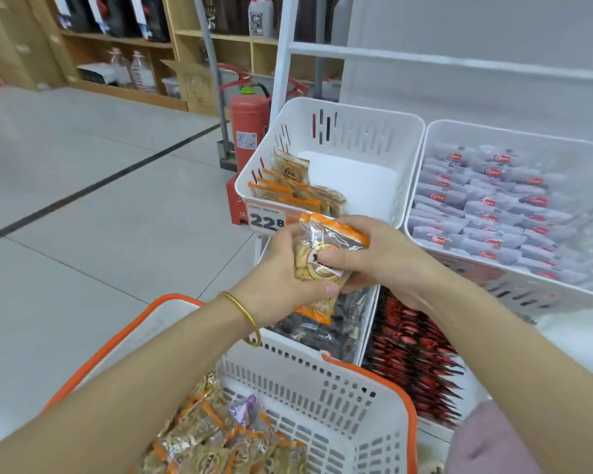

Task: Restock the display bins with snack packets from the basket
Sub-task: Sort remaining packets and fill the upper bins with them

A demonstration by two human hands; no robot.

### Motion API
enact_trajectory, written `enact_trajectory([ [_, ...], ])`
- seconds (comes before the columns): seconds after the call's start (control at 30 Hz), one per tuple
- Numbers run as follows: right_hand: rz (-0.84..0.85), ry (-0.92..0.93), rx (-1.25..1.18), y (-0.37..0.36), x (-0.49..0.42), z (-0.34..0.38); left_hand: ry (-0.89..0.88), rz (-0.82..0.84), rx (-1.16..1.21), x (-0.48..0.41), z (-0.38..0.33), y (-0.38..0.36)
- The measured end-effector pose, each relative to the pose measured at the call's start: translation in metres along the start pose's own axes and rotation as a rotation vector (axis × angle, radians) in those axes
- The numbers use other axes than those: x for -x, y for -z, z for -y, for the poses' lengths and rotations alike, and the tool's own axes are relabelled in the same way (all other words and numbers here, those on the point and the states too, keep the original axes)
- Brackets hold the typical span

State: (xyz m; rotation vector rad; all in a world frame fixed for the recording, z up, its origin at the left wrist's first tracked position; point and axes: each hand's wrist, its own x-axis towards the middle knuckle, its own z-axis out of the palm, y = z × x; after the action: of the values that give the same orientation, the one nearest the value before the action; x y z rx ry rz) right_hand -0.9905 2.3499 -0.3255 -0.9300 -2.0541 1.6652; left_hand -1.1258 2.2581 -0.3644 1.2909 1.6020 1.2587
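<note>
My left hand [281, 268] and right hand [374, 258] both grip one snack packet [322, 265] — held above the basket [322, 398], just before the white bin [339, 131] — a few packets in its left end.

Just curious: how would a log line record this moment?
hands: left + right hold snack packet | above basket | target bin: part-filled

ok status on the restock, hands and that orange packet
Left hand and right hand both gripping one orange packet, held above the basket. Target bin mostly bare, few packets at its left. Nothing in the way.
</note>
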Motion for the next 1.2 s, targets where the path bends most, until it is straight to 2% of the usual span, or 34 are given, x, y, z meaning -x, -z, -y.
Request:
enact_trajectory([
  [0.13, -0.085, 0.117, 0.026, 0.028, -0.022, 0.029, -0.094, -0.086, -0.083, -0.045, -0.022, 0.000],
  [0.2, -0.242, 0.204, 0.094, 0.047, -0.044, 0.044, -0.146, -0.215, -0.195, -0.069, -0.023, 0.005],
  [0.27, -0.471, 0.299, 0.196, 0.066, -0.076, 0.053, -0.205, -0.304, -0.345, -0.089, -0.018, 0.013],
  [0.37, -0.698, 0.293, 0.502, 0.081, -0.132, 0.048, -0.225, -0.311, -0.660, -0.104, -0.009, 0.021],
  [0.47, -0.664, 0.204, 0.694, 0.074, -0.175, 0.025, -0.228, -0.273, -0.895, -0.112, 0.000, 0.026],
  [0.57, -0.521, 0.153, 0.777, 0.064, -0.199, 0.001, -0.211, -0.261, -1.003, -0.116, 0.013, 0.029],
  [0.7, -0.371, 0.124, 0.661, 0.063, -0.211, -0.010, -0.222, -0.279, -1.012, -0.119, 0.022, 0.029],
  [0.9, -0.270, 0.129, 0.581, 0.065, -0.209, -0.004, -0.215, -0.272, -1.015, -0.120, 0.023, 0.030],
  [1.03, -0.211, 0.063, 0.415, 0.067, -0.200, 0.002, -0.206, -0.260, -0.996, -0.120, 0.023, 0.032],
  [1.2, -0.372, -0.047, 0.210, 0.066, -0.173, 0.012, -0.206, -0.269, -1.009, -0.117, 0.021, 0.034],
])
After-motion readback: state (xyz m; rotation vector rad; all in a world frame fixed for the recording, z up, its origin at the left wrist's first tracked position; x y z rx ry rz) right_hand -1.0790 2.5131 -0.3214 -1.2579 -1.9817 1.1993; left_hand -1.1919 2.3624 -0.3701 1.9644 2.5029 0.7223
